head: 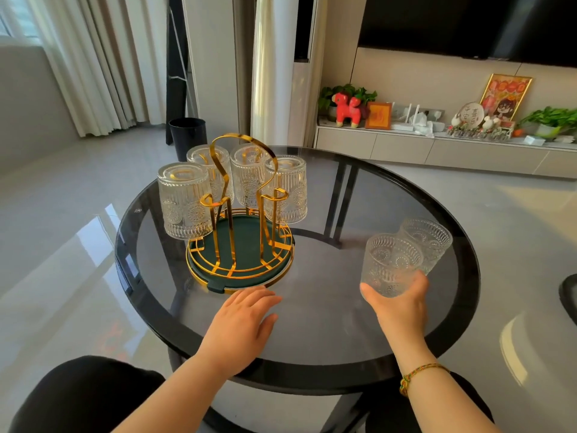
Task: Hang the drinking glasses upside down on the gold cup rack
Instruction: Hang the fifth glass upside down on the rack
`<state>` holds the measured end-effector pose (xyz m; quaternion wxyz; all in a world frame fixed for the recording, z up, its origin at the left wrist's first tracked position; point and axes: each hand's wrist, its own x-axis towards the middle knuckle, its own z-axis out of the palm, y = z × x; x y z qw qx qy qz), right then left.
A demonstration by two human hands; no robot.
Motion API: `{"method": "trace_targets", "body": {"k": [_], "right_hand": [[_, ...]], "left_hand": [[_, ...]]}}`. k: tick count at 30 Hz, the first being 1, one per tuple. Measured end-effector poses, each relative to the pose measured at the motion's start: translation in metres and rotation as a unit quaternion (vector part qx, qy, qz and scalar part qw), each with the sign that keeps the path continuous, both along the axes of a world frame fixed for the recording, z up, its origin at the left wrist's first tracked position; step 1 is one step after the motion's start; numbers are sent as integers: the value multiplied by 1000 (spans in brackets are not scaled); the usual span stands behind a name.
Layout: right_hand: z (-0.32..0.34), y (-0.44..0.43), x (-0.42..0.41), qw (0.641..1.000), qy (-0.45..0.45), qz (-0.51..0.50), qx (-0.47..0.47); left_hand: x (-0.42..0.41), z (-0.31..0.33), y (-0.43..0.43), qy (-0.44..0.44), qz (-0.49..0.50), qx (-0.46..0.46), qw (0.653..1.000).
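The gold cup rack (240, 245) with a dark green base stands left of centre on the round glass table. Several embossed clear glasses hang upside down on its arms, the nearest one (182, 201) at the left. Two front arms stand bare. My right hand (401, 300) grips an upright glass (388, 264) at the table's right side. A second upright glass (427, 242) stands just behind it. My left hand (243, 320) lies flat on the table, fingers apart, just in front of the rack's base and holding nothing.
The table's dark rim (150, 310) runs close to my knees. A black bin (187, 135) stands on the floor behind the table. A low cabinet (437, 148) with ornaments and plants lines the far right wall. Curtains hang at the back left.
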<state>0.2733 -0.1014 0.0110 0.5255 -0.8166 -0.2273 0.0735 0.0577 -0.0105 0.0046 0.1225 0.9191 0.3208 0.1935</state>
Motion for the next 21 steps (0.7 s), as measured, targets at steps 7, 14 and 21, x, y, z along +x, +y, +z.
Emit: {"method": "trace_targets", "body": {"k": [7, 14, 21], "right_hand": [[25, -15, -11, 987, 7, 158, 38], [90, -8, -32, 943, -52, 324, -51], [143, 5, -61, 906, -73, 410, -72]], "left_hand": [[-24, 6, 6, -125, 95, 3, 988], [-51, 8, 44, -100, 193, -56, 974], [-52, 1, 65, -31, 182, -74, 980]]}}
